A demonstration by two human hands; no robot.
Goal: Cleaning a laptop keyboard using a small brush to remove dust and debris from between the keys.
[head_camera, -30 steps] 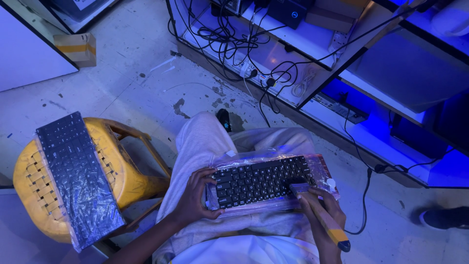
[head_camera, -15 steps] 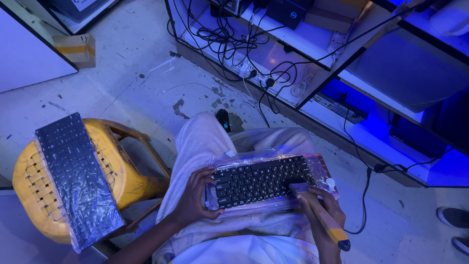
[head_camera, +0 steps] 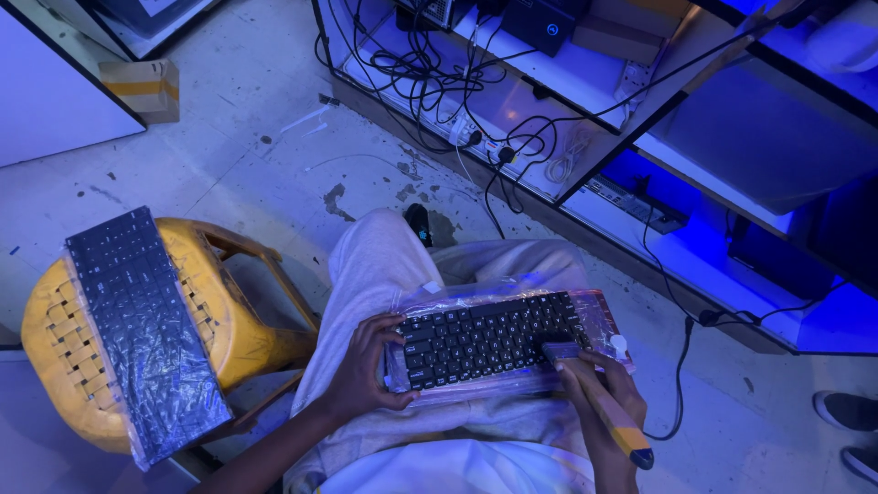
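A black keyboard lies across my lap on a clear plastic bag. My left hand grips the keyboard's left end, thumb on the top edge. My right hand holds a brush with a yellow and blue handle; its bristle head rests on the keys at the keyboard's right end. A second black keyboard wrapped in plastic lies across a yellow stool to my left.
Low shelving runs diagonally ahead, with tangled cables, a power strip and dark boxes, lit blue. A cardboard box sits on the stained concrete floor at the far left. Another person's shoes show at the right edge.
The other person's shoes at the right edge have shifted slightly. My hands and the keyboard stay almost still.
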